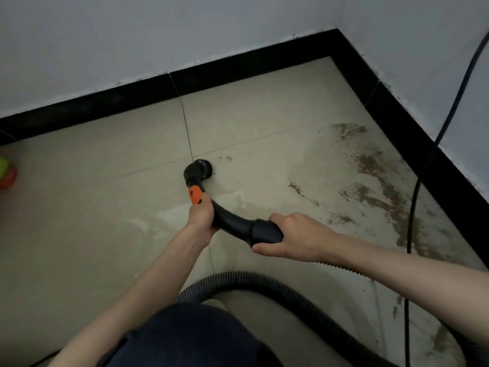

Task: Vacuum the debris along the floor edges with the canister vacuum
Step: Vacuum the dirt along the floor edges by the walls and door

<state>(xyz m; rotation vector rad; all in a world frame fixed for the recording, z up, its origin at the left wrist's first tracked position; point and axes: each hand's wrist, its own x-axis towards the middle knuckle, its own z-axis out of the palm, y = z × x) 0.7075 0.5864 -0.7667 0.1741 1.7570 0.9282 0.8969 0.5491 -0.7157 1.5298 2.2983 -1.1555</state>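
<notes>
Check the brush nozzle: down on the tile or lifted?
Down, apparently: the brush nozzle meets the floor tile with no visible gap. Left hand and right hand grip the wand.

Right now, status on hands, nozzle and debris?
Left hand and right hand gripping the wand. Brush nozzle on tile. Brown debris remains rightward. Black cord crosses it.

No readable text, label or number on any visible surface.

Black curved vacuum wand (pixel 230 221), brush head (pixel 197 170) seemingly on tile.
</notes>
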